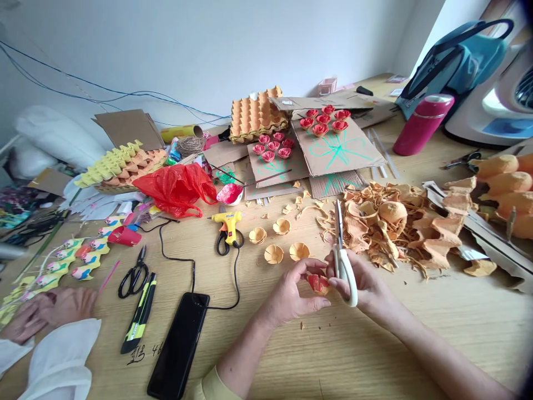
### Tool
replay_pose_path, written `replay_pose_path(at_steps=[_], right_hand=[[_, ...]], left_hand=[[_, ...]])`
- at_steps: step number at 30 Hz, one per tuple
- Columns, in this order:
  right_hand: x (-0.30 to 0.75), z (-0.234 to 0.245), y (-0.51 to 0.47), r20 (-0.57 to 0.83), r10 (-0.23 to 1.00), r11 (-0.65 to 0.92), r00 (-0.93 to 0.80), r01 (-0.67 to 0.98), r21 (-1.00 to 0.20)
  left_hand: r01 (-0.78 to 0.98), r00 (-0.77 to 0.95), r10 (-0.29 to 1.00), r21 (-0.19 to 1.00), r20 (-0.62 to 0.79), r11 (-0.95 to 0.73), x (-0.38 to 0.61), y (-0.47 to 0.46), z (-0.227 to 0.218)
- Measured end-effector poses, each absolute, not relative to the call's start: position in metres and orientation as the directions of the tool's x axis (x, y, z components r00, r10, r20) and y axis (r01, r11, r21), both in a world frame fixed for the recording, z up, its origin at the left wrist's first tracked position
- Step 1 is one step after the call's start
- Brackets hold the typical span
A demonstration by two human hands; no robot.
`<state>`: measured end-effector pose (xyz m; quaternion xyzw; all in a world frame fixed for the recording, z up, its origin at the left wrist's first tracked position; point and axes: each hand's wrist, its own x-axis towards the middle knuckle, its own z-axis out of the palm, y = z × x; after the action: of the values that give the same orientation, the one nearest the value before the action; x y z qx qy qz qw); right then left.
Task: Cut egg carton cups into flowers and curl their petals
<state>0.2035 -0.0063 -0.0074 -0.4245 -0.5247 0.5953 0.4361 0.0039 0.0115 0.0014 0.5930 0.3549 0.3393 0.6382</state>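
Observation:
Between the thumb and fingers of my left hand (287, 294) sits a red-painted egg carton cup (318, 283), cut into petal shapes. My right hand (364, 280) is closed around white-handled scissors (348, 278), whose blades point up and away from me. The right fingertips also reach the cup's edge. Just beyond my hands stand several unpainted cut cups, among them a near one (273, 254) and a far one (282, 226). Small scraps (302, 325) lie on the table below my hands.
A yellow glue gun (228, 225), a black phone (179, 344), a utility knife (139, 314) and black scissors (134, 278) lie to the left. Carton scraps (375, 222) heap at right. Red cup flowers (325, 119) rest on cardboard behind. Another person's hands (54, 311) are at far left.

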Motion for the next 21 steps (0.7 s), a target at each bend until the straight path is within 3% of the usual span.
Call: replay_pose_path(at_steps=[9,15,21], right_hand=[[0.202,-0.007,-0.009,-0.021,0.969,-0.056,-0.246,-0.137,-0.989],[0.200,-0.017,-0.012,0.103,0.977,0.117,-0.189,0.068,-0.991],[0.196,-0.017,-0.013,0.310,0.940,0.338,-0.144,0.258,-0.905]], left_hand=[[-0.356,0.510,0.841,0.846,-0.180,0.397,0.013,0.008,-0.002],[-0.456,0.447,0.873,0.789,-0.197,0.412,0.014,0.009,-0.008],[-0.509,0.510,0.813,0.664,-0.279,0.547,0.020,0.005,-0.005]])
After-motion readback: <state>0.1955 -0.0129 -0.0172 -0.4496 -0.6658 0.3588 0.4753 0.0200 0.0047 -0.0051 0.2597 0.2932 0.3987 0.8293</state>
